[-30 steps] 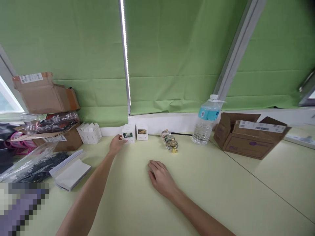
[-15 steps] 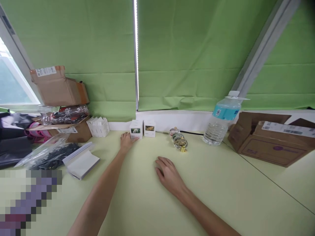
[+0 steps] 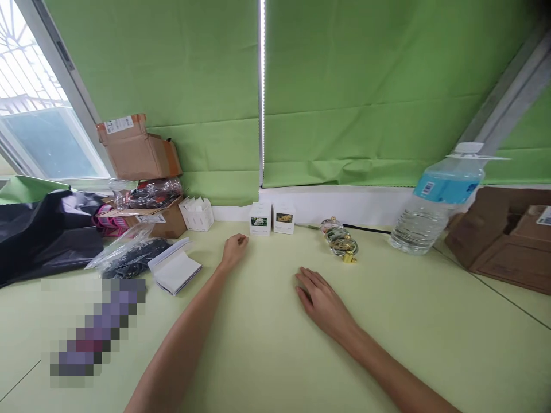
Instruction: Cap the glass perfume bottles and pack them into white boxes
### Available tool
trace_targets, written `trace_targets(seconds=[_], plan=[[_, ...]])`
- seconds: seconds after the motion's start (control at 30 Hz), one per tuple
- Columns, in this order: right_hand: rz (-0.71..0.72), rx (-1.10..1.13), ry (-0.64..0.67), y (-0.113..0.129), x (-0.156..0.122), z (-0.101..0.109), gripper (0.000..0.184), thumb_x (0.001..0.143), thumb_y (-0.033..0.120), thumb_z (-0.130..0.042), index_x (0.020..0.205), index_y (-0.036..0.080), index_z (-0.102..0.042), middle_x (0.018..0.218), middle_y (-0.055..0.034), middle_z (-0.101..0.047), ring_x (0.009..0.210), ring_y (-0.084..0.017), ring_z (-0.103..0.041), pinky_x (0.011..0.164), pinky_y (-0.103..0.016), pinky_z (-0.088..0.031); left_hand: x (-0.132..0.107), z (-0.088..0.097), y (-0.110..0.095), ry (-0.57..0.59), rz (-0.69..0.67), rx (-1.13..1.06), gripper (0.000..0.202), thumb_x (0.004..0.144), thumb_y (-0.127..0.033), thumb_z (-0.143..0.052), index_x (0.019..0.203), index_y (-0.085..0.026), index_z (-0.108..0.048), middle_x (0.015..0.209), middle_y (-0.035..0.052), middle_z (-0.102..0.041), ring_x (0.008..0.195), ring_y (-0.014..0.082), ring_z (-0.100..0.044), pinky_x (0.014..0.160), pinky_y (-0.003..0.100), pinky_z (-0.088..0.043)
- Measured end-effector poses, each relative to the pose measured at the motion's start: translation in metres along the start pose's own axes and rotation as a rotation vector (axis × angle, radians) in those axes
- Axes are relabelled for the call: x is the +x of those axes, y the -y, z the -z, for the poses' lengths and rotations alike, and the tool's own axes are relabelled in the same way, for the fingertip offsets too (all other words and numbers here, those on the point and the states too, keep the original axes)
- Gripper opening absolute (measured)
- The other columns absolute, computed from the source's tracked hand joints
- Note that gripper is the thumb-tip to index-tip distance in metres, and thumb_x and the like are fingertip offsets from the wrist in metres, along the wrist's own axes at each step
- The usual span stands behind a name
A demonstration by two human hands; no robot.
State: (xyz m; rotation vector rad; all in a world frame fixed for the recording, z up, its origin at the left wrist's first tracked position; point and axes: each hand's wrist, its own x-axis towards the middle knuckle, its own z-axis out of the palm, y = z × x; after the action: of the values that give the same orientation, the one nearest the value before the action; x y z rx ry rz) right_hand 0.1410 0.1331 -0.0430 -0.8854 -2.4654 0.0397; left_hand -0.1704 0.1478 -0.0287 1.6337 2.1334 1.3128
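My left hand (image 3: pixel 235 250) is low over the tabletop, its fingers curled together. I see nothing held in it. Just beyond its fingertips, to the right, is a small white box (image 3: pixel 260 219) with a white-flower picture, apart from the hand. A second white box (image 3: pixel 284 219), with a yellow-flower picture, stands close beside the first. My right hand (image 3: pixel 325 303) rests palm down on the table with its fingers stretched out and holds nothing. Beyond the right hand lies a row of shiny gold and silver rings (image 3: pixel 340 238), possibly bangles.
On the right stand a large water bottle (image 3: pixel 434 201) and an open cardboard box (image 3: pixel 508 241). To the left are a notepad (image 3: pixel 176 269), a plastic bag of dark items (image 3: pixel 131 257), a white holder (image 3: pixel 198 214) and stacked cardboard boxes (image 3: pixel 138 152). A black cable (image 3: pixel 365 229) runs along the wall.
My left hand has come away from the white-flower box and curled its fingers. The right hand stays flat on the table. The whole view has shifted, with things appearing further right.
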Motion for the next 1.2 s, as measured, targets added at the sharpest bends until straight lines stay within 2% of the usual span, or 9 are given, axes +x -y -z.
trace_targets(seconds=[0.1,0.2,0.37,0.5,0.63,0.73,0.83,1.03,1.2], plan=[[0.009,-0.016,0.006,-0.003,0.000,-0.002,0.037,0.091,0.030,-0.039,0.121,0.016,-0.057,0.132,-0.0129,-0.053,0.125,-0.027,-0.045,0.105,-0.046,-0.037,0.001,0.007,0.000,0.013,0.004,0.011,0.027,0.090,-0.035,-0.052,0.103,-0.014,-0.060,0.102,0.0066,-0.063,0.090,0.0161,-0.061,0.082,0.037,-0.051],[0.035,-0.007,0.001,-0.008,0.001,-0.005,0.038,0.091,0.032,-0.040,0.121,0.017,-0.057,0.130,-0.0126,-0.054,0.123,-0.027,-0.048,0.103,-0.046,-0.039,0.012,0.026,0.003,-0.025,0.049,0.063,0.029,0.090,-0.034,-0.052,0.111,-0.014,-0.056,0.108,0.0077,-0.060,0.091,0.0168,-0.060,0.080,0.037,-0.052],[0.070,-0.021,0.000,-0.019,0.004,-0.012,0.040,0.090,0.036,-0.040,0.121,0.017,-0.057,0.130,-0.0126,-0.055,0.121,-0.028,-0.049,0.103,-0.047,-0.039,0.038,0.084,0.013,-0.135,0.148,0.238,0.035,0.089,-0.036,-0.052,0.117,-0.014,-0.052,0.110,0.0097,-0.059,0.100,0.0209,-0.058,0.088,0.042,-0.046],[0.071,-0.044,0.003,-0.021,0.004,-0.014,0.042,0.090,0.038,-0.040,0.122,0.016,-0.057,0.130,-0.0130,-0.055,0.121,-0.029,-0.049,0.102,-0.047,-0.040,0.059,0.134,0.015,-0.178,0.211,0.365,0.043,0.085,-0.032,-0.055,0.123,-0.016,-0.048,0.111,0.0168,-0.060,0.109,0.0306,-0.054,0.091,0.043,-0.040],[0.068,-0.049,0.006,-0.018,0.004,-0.011,0.043,0.090,0.038,-0.039,0.122,0.015,-0.057,0.130,-0.0139,-0.055,0.120,-0.029,-0.050,0.100,-0.047,-0.042,0.076,0.162,0.016,-0.153,0.237,0.451,0.049,0.079,-0.027,-0.060,0.125,-0.017,-0.047,0.111,0.0189,-0.060,0.109,0.0359,-0.054,0.089,0.047,-0.040],[0.065,-0.054,0.017,-0.016,0.004,-0.009,0.044,0.091,0.038,-0.038,0.124,0.015,-0.055,0.131,-0.0141,-0.054,0.121,-0.028,-0.050,0.100,-0.046,-0.042,0.082,0.166,0.020,-0.114,0.234,0.488,0.051,0.073,-0.024,-0.065,0.121,-0.019,-0.050,0.110,0.0172,-0.061,0.108,0.0349,-0.055,0.090,0.046,-0.040],[0.053,-0.061,0.028,-0.014,0.004,-0.007,0.044,0.091,0.038,-0.038,0.125,0.014,-0.054,0.132,-0.0138,-0.053,0.122,-0.027,-0.049,0.101,-0.045,-0.042,0.080,0.160,0.026,-0.101,0.233,0.510,0.051,0.070,-0.024,-0.067,0.119,-0.020,-0.052,0.108,0.0164,-0.062,0.106,0.0345,-0.056,0.088,0.045,-0.042],[0.041,-0.062,0.045,-0.011,0.003,-0.004,0.043,0.091,0.037,-0.038,0.125,0.016,-0.054,0.132,-0.0134,-0.053,0.122,-0.027,-0.049,0.101,-0.046,-0.042,0.069,0.150,0.030,-0.134,0.204,0.544,0.036,0.077,-0.027,-0.062,0.112,-0.019,-0.057,0.104,0.0174,-0.062,0.103,0.0335,-0.057,0.086,0.046,-0.042],[0.045,-0.065,0.037,-0.010,0.004,-0.003,0.042,0.091,0.036,-0.038,0.124,0.016,-0.054,0.130,-0.0141,-0.054,0.120,-0.028,-0.050,0.099,-0.046,-0.043,0.061,0.148,0.018,-0.128,0.177,0.524,0.031,0.085,-0.038,-0.056,0.104,-0.014,-0.059,0.105,0.0103,-0.061,0.098,0.0218,-0.058,0.086,0.042,-0.046]])
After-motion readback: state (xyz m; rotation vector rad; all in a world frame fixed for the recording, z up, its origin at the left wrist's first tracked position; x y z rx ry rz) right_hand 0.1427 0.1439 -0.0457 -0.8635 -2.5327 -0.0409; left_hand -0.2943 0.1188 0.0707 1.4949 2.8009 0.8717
